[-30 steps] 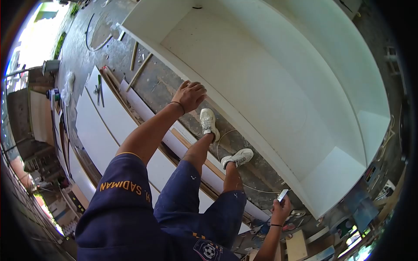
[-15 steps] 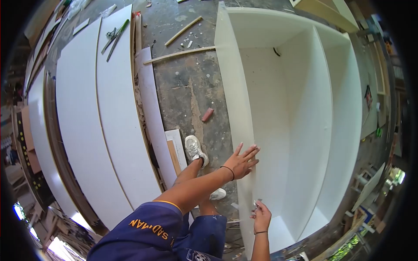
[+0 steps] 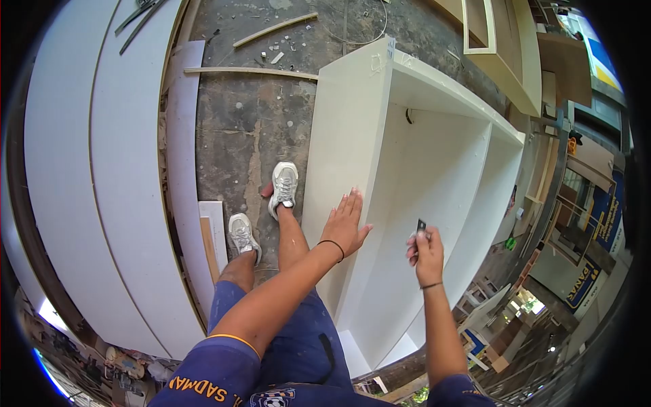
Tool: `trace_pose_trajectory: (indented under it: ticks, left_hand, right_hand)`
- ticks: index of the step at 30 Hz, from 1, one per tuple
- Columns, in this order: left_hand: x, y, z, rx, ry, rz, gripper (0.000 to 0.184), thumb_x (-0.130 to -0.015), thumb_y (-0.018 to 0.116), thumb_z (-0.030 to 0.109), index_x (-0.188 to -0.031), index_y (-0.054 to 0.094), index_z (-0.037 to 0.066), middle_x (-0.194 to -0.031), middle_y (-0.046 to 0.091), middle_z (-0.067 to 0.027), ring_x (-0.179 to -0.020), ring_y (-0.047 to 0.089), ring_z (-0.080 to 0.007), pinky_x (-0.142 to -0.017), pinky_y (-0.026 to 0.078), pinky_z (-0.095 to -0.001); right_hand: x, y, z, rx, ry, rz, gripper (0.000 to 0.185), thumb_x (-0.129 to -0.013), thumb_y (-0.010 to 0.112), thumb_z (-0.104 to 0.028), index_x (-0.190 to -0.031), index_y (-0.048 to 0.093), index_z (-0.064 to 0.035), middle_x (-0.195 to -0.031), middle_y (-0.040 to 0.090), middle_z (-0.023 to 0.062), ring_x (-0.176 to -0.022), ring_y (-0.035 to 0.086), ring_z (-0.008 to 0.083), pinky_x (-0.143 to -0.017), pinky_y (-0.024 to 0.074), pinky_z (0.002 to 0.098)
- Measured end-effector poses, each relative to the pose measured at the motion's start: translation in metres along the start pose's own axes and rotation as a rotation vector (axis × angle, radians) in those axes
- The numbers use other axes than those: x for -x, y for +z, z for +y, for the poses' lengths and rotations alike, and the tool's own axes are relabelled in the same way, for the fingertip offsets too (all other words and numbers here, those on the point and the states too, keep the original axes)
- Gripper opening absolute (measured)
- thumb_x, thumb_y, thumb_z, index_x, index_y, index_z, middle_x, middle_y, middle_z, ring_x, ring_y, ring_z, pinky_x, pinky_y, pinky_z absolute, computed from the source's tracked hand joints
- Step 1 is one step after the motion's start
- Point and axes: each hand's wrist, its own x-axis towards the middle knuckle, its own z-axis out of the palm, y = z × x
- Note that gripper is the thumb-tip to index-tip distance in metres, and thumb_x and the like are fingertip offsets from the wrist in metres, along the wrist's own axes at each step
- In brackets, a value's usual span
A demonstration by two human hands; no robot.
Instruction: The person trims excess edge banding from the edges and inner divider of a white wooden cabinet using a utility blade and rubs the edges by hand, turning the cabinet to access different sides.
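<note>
The right hand [image 3: 427,256] pinches a small dark object [image 3: 422,224] between thumb and fingers, holding it above the hollow interior of the white cabinet [image 3: 344,129]. To its left, the left hand [image 3: 344,229] is flattened, released with fingers straight, over the cabinet's left side panel, contact beneath the palm being hidden. Farther left, two pale shoes [image 3: 285,184] stand on the stained floor [image 3: 227,136] between the cabinet and long white boards [image 3: 129,169], while a wooden strip [image 3: 251,72] lies across the far side.
</note>
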Motion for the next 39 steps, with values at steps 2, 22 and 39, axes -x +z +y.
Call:
trace_pose_trajectory:
  ticks: [2, 22, 39]
  left_hand:
    - [-0.032, 0.003, 0.004, 0.129, 0.014, 0.145, 0.071, -0.092, 0.048, 0.033, -0.146, 0.013, 0.003, -0.154, 0.011, -0.0136, -0.140, 0.017, -0.0310, -0.111, 0.024, -0.0457]
    - [-0.119, -0.029, 0.001, 0.450, 0.235, 0.664, 0.064, -0.078, 0.066, 0.017, -0.137, 0.041, 0.012, -0.144, 0.036, -0.0154, -0.133, 0.034, -0.0367, -0.100, 0.035, -0.0509]
    - [-0.118, -0.028, 0.003, 0.428, 0.200, 0.665, 0.062, -0.077, 0.064, 0.017, -0.136, 0.044, 0.014, -0.145, 0.037, -0.0124, -0.133, 0.035, -0.0328, -0.100, 0.035, -0.0522]
  right_hand:
    - [-0.064, -0.005, -0.033, 0.337, -0.299, -0.001, 0.016, -0.095, 0.046, -0.016, -0.104, 0.053, -0.0045, -0.078, 0.060, 0.0035, -0.064, 0.058, 0.0127, -0.056, 0.0449, 0.0260]
    - [-0.284, 0.104, -0.258, 1.768, -1.355, -0.348, 0.008, -0.086, 0.054, -0.017, -0.086, 0.052, -0.0092, -0.067, 0.057, 0.0059, -0.065, 0.061, 0.0228, -0.052, 0.0468, 0.0360]
    - [-0.328, 0.133, -0.316, 2.084, -1.184, -0.114, 0.008, -0.086, 0.052, -0.015, -0.085, 0.050, -0.0078, -0.066, 0.057, 0.0103, -0.063, 0.060, 0.0294, -0.055, 0.0475, 0.0414]
